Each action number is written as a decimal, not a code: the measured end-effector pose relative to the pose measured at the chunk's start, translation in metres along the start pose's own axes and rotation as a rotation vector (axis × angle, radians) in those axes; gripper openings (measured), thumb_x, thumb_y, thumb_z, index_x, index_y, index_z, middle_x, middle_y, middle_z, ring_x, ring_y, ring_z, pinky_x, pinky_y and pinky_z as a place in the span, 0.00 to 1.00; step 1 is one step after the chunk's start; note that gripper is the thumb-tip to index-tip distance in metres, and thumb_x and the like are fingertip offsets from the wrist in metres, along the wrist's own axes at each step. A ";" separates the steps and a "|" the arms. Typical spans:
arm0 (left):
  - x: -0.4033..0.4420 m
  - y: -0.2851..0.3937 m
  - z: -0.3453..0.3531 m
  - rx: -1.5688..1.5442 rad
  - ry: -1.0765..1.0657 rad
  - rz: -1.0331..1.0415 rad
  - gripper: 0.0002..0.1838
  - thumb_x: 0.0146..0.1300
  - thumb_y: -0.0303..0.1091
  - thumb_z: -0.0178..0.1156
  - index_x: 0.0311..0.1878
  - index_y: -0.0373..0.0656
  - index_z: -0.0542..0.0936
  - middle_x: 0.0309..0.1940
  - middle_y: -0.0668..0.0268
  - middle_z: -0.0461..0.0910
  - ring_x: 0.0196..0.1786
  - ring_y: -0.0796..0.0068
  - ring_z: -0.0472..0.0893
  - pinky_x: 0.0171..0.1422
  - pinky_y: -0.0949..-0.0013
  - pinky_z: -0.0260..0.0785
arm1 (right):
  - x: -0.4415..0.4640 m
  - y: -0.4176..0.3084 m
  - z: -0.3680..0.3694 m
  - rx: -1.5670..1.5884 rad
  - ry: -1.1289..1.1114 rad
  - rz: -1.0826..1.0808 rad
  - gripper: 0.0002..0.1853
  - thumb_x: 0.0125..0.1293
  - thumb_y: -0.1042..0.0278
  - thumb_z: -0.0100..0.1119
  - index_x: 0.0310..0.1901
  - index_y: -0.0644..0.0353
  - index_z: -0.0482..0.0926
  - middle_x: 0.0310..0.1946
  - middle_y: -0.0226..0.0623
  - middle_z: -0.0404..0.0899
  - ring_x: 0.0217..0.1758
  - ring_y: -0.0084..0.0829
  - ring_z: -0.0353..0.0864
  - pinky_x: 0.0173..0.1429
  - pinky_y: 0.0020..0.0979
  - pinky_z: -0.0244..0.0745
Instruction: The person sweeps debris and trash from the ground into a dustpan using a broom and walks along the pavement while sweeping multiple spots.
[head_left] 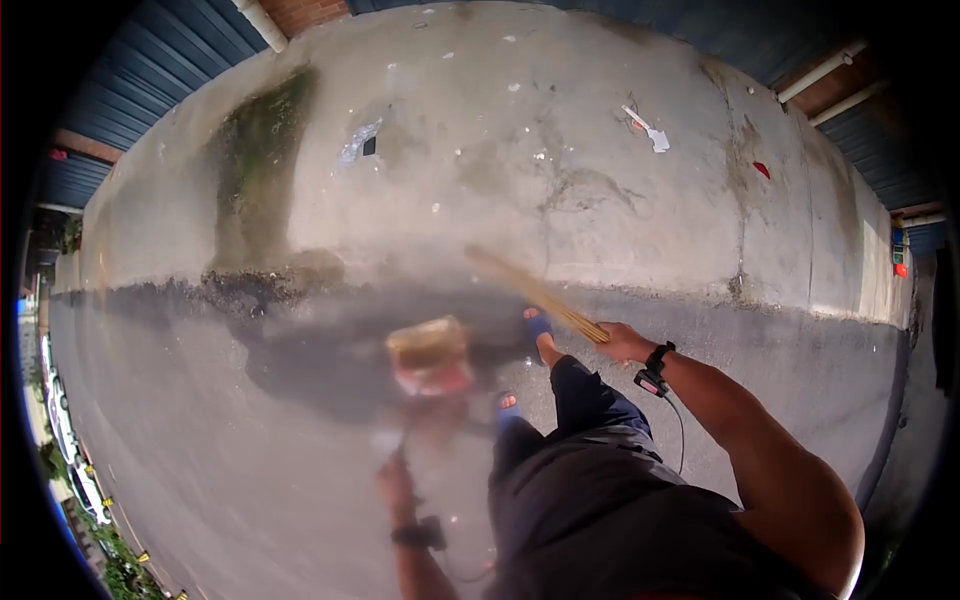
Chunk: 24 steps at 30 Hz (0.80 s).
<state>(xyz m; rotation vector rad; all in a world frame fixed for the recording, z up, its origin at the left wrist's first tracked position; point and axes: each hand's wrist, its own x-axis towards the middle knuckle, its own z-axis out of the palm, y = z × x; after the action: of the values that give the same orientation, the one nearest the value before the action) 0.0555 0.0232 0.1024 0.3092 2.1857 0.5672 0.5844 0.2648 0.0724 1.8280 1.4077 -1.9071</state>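
Observation:
My right hand (625, 343) is closed round the end of a bundle of thin tan sticks (540, 297), like a stick broom. The bundle slants up and left over the pavement, its far tip blurred. At lower left, my left hand (397, 485) is smeared by motion, with its fingers wrapped round what looks like a thin handle. Just above it hangs a blurred yellow and red container (430, 358), like a dustpan; its contents are too blurred to tell. Both wrists wear dark straps with small devices.
Blue slippers (538, 323) are on my feet beside the container. On the pale concrete (480, 180) lie a clear plastic scrap (358, 140), a white piece (655, 137) and a red scrap (762, 170). Blue metal walls (180, 60) border it; parked cars (85, 490) stand far left.

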 end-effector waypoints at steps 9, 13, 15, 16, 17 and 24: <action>0.082 0.107 0.087 0.040 0.092 -0.045 0.25 0.70 0.52 0.57 0.26 0.39 0.77 0.10 0.75 0.62 0.10 0.82 0.61 0.14 0.72 0.49 | 0.277 -0.119 -0.083 -0.035 -0.281 -0.039 0.14 0.66 0.58 0.67 0.31 0.62 0.82 0.16 0.32 0.76 0.20 0.22 0.77 0.20 0.31 0.67; 0.098 0.150 0.094 0.202 0.144 0.113 0.26 0.67 0.51 0.59 0.23 0.35 0.82 0.10 0.67 0.68 0.11 0.77 0.67 0.16 0.66 0.56 | 0.324 -0.139 -0.127 -0.188 -0.189 -0.067 0.11 0.66 0.60 0.65 0.37 0.59 0.82 0.18 0.27 0.72 0.19 0.20 0.72 0.19 0.29 0.63; 0.103 0.150 0.090 0.256 0.157 0.140 0.26 0.65 0.49 0.59 0.22 0.34 0.83 0.10 0.64 0.69 0.13 0.75 0.69 0.19 0.64 0.60 | 0.303 -0.157 -0.152 -0.062 -0.092 0.031 0.11 0.67 0.63 0.64 0.48 0.56 0.83 0.21 0.23 0.70 0.18 0.17 0.67 0.19 0.27 0.59; 0.108 0.144 0.087 0.264 0.169 0.133 0.25 0.65 0.49 0.59 0.22 0.34 0.83 0.11 0.62 0.71 0.14 0.72 0.71 0.21 0.63 0.62 | 0.291 -0.156 -0.158 0.007 -0.022 -0.032 0.13 0.68 0.63 0.63 0.51 0.54 0.82 0.21 0.22 0.69 0.18 0.17 0.66 0.19 0.26 0.60; 0.114 0.131 0.083 0.274 0.183 0.129 0.25 0.64 0.48 0.59 0.22 0.34 0.83 0.11 0.60 0.72 0.15 0.69 0.73 0.23 0.61 0.65 | 0.279 -0.155 -0.164 0.071 0.044 -0.100 0.15 0.68 0.64 0.63 0.55 0.53 0.81 0.21 0.22 0.69 0.17 0.17 0.66 0.19 0.25 0.60; 0.126 0.118 0.066 0.511 0.195 0.086 0.22 0.61 0.48 0.58 0.27 0.38 0.88 0.22 0.46 0.82 0.28 0.50 0.85 0.39 0.53 0.74 | 0.241 -0.210 -0.131 0.160 0.064 -0.142 0.22 0.70 0.64 0.59 0.65 0.49 0.76 0.26 0.25 0.72 0.20 0.19 0.69 0.23 0.25 0.67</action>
<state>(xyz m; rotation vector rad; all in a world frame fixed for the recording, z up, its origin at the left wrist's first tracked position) 0.0321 0.1952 0.0404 0.6418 2.4965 0.0732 0.4773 0.5849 -0.0008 1.9223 1.4811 -2.1041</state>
